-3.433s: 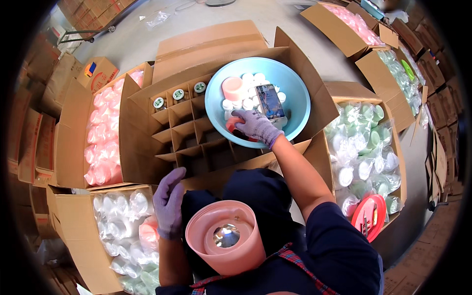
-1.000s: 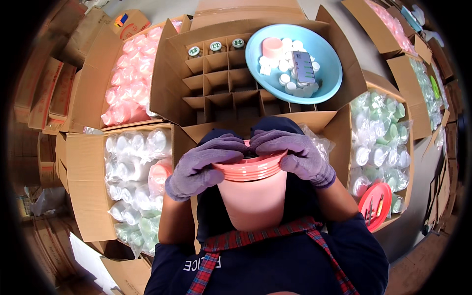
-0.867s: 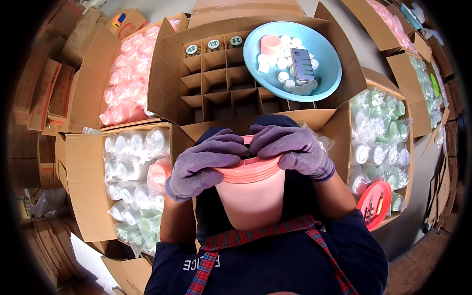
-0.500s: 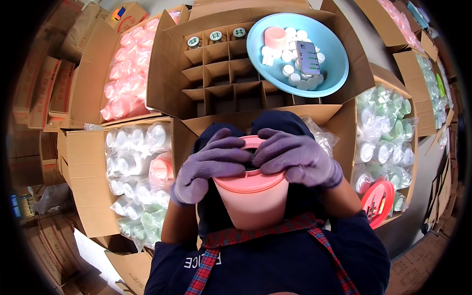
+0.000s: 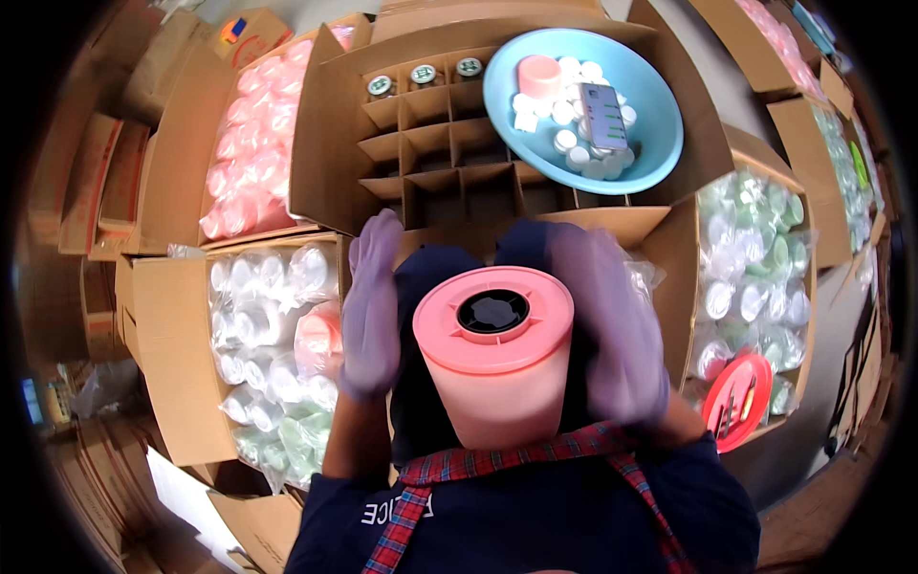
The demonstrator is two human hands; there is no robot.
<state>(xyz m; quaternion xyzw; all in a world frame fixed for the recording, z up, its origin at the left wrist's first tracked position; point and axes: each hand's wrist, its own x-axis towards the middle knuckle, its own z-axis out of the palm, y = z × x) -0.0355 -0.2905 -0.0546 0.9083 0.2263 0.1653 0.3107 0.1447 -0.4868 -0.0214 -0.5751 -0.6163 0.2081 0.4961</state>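
Note:
A tapered pink plastic container [image 5: 497, 407] stands between my thighs. Its flat pink ring-shaped top [image 5: 540, 306] surrounds a raised collar with a glossy black round center [image 5: 493, 311]. To its left, my left hand [image 5: 371, 311], in a purple glove, is held edge-on and apart from it, fingers stretched out and empty. On the other side my right hand [image 5: 612, 330], gloved alike, is blurred by motion; its fingers look extended, and nothing shows in it. Whether its edge touches the container I cannot tell.
Ahead is a divided cardboard box [image 5: 330, 158] with three lidded jars [image 5: 423, 75] at its back. On it rests a blue basin [image 5: 660, 153] holding white caps, a pink cup and a phone. Boxes of bagged cups flank me; a red tray [image 5: 763, 402] with tools lies right.
Both hands have come off the container's top and spread apart, left and right. The black round center, partly covered by fingers before, now shows fully.

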